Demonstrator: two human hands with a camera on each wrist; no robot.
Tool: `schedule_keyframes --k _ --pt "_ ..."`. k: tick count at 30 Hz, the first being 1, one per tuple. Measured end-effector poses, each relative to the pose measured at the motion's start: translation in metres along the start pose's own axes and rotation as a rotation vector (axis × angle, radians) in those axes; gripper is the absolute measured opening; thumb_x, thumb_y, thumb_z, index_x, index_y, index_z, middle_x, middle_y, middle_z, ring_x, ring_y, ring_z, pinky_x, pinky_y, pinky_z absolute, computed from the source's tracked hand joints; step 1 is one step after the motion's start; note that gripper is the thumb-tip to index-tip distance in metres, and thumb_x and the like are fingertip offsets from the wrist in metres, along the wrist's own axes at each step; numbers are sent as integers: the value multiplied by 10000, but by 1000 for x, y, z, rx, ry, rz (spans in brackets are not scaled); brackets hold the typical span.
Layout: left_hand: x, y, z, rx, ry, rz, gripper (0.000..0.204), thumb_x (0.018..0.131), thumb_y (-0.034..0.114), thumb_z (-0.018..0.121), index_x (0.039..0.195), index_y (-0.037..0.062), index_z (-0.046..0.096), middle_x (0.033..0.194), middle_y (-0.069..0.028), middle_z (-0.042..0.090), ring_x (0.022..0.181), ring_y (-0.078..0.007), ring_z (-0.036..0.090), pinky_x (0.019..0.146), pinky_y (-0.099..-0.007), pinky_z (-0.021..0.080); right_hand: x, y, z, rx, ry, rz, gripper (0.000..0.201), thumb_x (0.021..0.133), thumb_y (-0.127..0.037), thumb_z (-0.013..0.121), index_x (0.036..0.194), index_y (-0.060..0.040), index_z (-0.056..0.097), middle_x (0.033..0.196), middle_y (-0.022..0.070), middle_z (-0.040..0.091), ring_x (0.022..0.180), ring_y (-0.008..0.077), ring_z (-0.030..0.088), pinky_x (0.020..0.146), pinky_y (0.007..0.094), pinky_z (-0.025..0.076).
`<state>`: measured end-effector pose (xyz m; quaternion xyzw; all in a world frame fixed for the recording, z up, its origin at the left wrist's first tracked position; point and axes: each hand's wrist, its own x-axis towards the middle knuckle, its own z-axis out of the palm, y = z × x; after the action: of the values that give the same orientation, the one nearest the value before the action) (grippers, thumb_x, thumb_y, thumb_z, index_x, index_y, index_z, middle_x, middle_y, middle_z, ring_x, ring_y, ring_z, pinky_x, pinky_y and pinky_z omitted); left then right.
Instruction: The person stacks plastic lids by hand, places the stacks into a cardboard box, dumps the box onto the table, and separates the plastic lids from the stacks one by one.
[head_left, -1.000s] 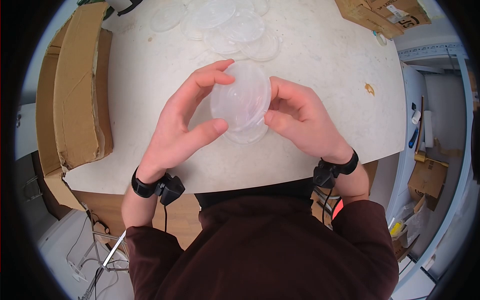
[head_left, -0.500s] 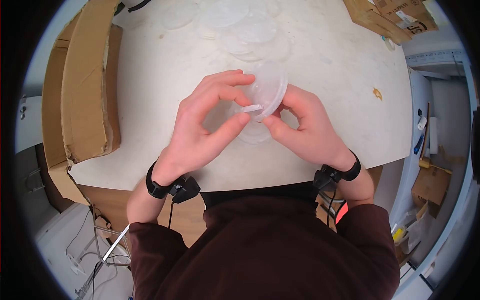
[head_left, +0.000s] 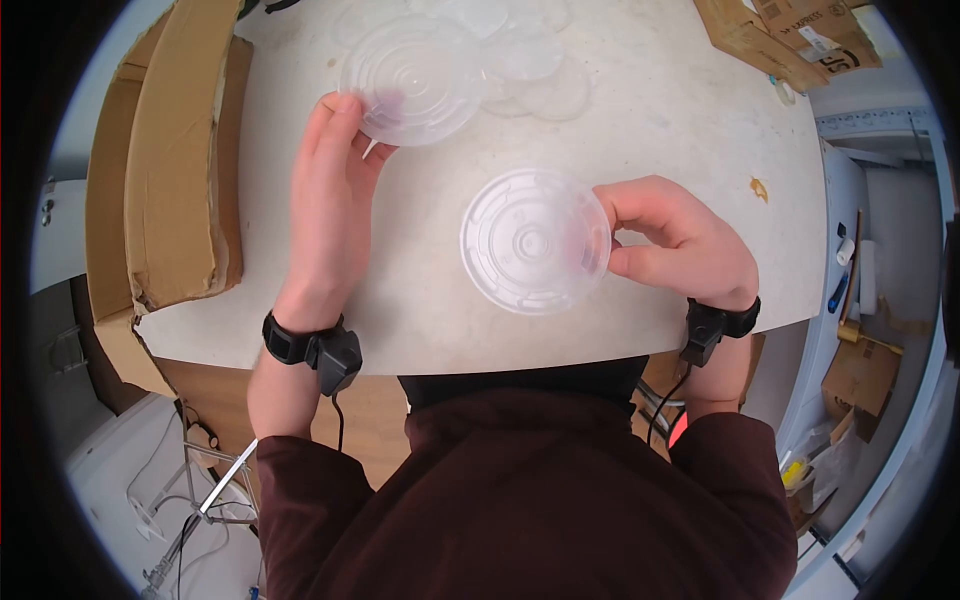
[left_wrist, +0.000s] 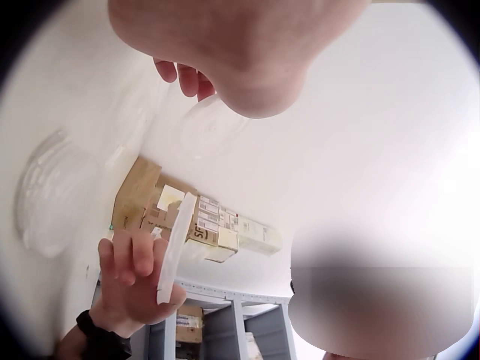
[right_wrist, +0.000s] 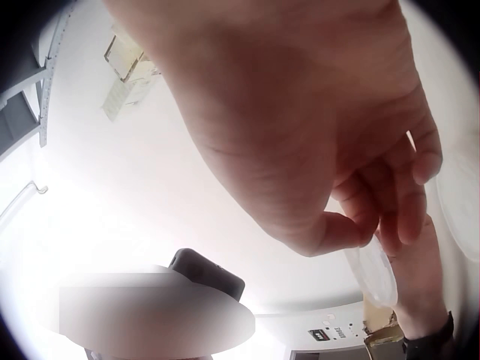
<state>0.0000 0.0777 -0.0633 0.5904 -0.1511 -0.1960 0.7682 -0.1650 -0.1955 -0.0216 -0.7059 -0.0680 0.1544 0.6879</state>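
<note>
In the head view the left hand (head_left: 335,190) pinches the near-left rim of a clear round plastic lid (head_left: 415,80), thumb on top, out toward the loose lids at the back. The right hand (head_left: 685,240) pinches the right edge of a second clear lid (head_left: 533,242) above the table's near half. The two lids are apart. Behind them several similar lids (head_left: 555,95) lie overlapping on the table. The right hand's lid (left_wrist: 176,247) appears edge-on in the left wrist view; the right wrist view shows the right fingers (right_wrist: 401,202) curled near the thumb.
A long open cardboard box (head_left: 175,170) stands along the left side of the white table (head_left: 400,300). Another cardboard box (head_left: 800,35) and a tape roll (head_left: 783,92) are at the back right. Blue-grey shelving (head_left: 900,230) stands beyond the right edge.
Both hands were together at one stack of lids; now they are apart. The left hand has moved back and left with one lid, the right hand slightly right with another.
</note>
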Motion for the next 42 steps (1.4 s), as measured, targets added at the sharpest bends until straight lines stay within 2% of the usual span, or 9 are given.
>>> schedule_keyframes --k 3,8,15,18,20,21,23,26,42 --pt "2 -1 -1 -38 4 -89 266 1197 333 500 1199 100 627 1287 -4 684 1242 -122 590 1166 -395 419 4 -4 -4 -170 -111 172 89 968 -85 640 1005 -21 690 891 -12 668 869 106 588 809 296 485" --pt "0 -5 2 -40 -30 -167 281 1191 350 509 1222 102 638 1274 3 684 1198 -117 591 1130 -370 427 7 8 -5 -306 127 279 102 955 -108 647 967 -9 669 736 -3 581 683 107 493 628 307 419" --pt "-2 -8 3 -50 -75 -184 273 1188 353 516 1199 108 635 1243 16 683 1178 -108 595 1113 -350 435 7 11 -6 -467 140 311 112 955 -117 652 956 -7 670 674 16 558 638 145 487 616 333 428" --pt "-2 -8 3 -53 -101 -185 259 1189 347 517 1184 115 633 1216 25 674 1161 -97 592 1107 -341 437 6 7 -6 -528 150 340 132 941 -128 661 1016 -22 683 760 20 610 689 162 510 628 341 427" --pt "-4 -6 6 -45 -90 -204 249 1190 340 516 1174 122 633 1198 33 663 1136 -85 583 1092 -330 438 8 7 -4 -579 316 209 289 887 -111 725 1168 -54 696 1081 74 724 935 222 660 799 361 538" --pt "-4 -6 6 -47 -85 -205 249 1190 340 516 1174 122 633 1198 33 663 1136 -85 583 1092 -330 438 9 10 -2 -580 310 210 289 887 -111 725 1168 -54 696 1081 74 724 935 222 660 799 361 538" --pt "-3 -7 6 -45 -92 -200 249 1192 334 514 1165 121 639 1186 37 661 1116 -82 574 1076 -325 439 11 19 5 -631 244 -125 494 827 -90 800 1303 -89 669 1476 119 647 1326 310 628 1084 407 537" --pt "-2 -8 3 -34 -92 -193 257 1192 336 516 1157 116 645 1174 39 662 1105 -81 572 1063 -318 440 11 17 18 -688 113 -87 578 787 -69 854 1331 -102 660 1633 133 553 1520 391 500 1243 451 451" --pt "-4 -5 0 4 -154 -183 254 1185 359 517 1142 134 627 1208 37 657 1167 -102 574 1114 -367 428 23 17 45 -893 90 -191 580 704 -84 949 1206 -100 658 1616 114 587 1533 403 491 1204 493 490"
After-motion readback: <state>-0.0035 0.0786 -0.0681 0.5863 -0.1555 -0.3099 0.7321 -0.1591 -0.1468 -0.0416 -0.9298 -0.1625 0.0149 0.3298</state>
